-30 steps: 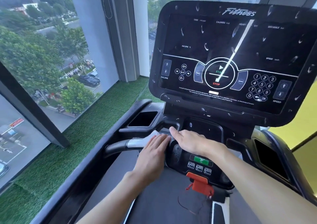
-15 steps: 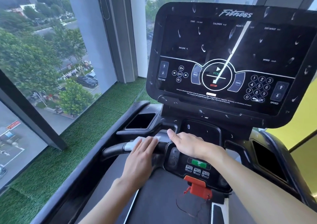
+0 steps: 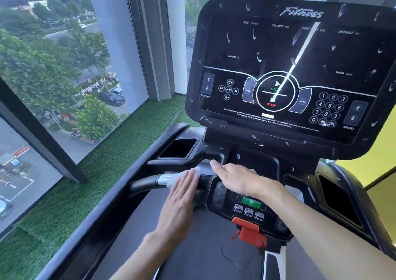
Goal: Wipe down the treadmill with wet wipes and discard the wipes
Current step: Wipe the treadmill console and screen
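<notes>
just wipe (image 3: 188, 173) under left hand (image 3: 180, 202)

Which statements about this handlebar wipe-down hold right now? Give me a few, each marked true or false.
1. The left hand presses a wet wipe against the left handlebar with straight fingers. True.
2. The right hand holds a second wipe. False: it rests bare and flat on top of the centre panel.
3. The orange safety clip sits just below the speed buttons. True.
4. The console screen is spotless. False: droplets and streaks dot its dark surface.
</notes>
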The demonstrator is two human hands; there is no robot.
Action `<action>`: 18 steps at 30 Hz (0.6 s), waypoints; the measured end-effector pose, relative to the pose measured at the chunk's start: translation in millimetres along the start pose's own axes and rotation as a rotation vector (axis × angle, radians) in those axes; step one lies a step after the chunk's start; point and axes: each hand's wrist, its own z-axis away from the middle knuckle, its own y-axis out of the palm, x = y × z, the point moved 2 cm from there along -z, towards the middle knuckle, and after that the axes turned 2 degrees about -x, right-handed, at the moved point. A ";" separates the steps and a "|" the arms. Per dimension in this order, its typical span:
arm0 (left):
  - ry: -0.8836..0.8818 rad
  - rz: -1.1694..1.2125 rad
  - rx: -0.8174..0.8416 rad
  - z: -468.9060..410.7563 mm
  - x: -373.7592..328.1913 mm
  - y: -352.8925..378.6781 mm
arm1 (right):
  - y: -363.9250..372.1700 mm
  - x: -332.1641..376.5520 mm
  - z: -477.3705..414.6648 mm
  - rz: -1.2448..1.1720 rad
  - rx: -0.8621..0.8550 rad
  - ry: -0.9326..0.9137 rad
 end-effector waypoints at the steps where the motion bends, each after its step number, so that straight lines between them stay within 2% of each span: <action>1: 0.049 0.008 0.026 -5.9 -8.5 2.3 | 0.5 0.2 -0.3 0.001 -0.002 -0.002; 3: 0.095 -0.014 0.046 -16.3 -12.6 0.8 | 0.8 1.2 0.6 0.002 -0.006 0.000; 6: 0.025 -0.082 0.058 -28.2 5.5 -11.9 | -0.8 0.2 1.2 -0.001 -0.016 0.011; 9: -0.048 0.025 0.026 -33.7 -1.3 -14.8 | -0.7 2.5 3.3 0.005 -0.015 0.012; 11: 0.030 0.108 0.071 -30.4 -16.9 -8.0 | -1.2 4.5 4.7 0.006 -0.014 0.011; 14: 0.101 0.061 0.066 -28.7 -10.3 -12.7 | -2.1 5.9 5.7 0.002 -0.007 0.018; 18: -0.045 0.028 0.005 -33.0 -1.5 -16.2 | -2.0 5.7 6.2 0.001 -0.008 0.040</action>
